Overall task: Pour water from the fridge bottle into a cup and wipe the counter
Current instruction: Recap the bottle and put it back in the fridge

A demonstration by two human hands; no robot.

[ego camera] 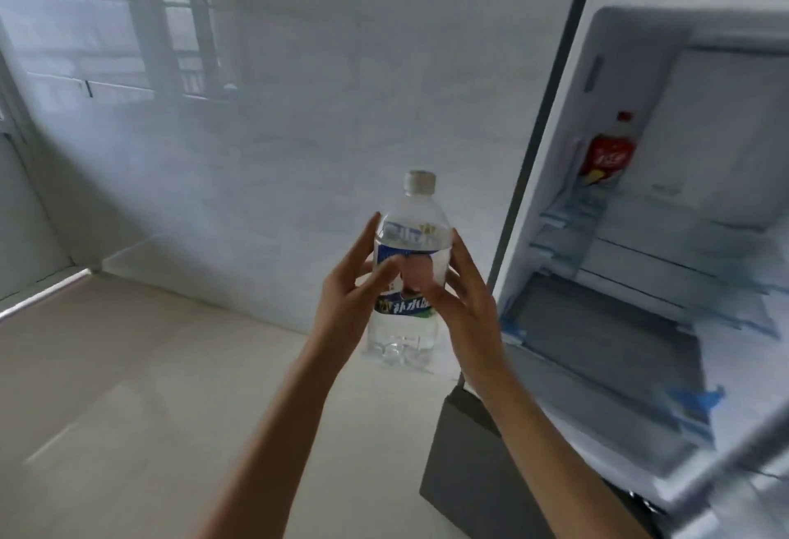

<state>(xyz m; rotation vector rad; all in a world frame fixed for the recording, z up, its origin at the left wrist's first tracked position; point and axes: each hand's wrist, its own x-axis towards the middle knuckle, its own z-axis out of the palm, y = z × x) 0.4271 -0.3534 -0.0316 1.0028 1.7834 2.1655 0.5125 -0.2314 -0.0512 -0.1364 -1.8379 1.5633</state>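
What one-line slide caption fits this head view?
Both hands, left hand and right hand, hold a capped water bottle beside the open fridge.

- Domestic kitchen or utility area of a home.
- Open fridge point(666, 214) on the right: white interior, shelves, a red-labelled bottle point(608, 154) inside.
- White tiled wall point(299, 90), glossy, reflecting a window.
- Pale beige floor point(149, 368).
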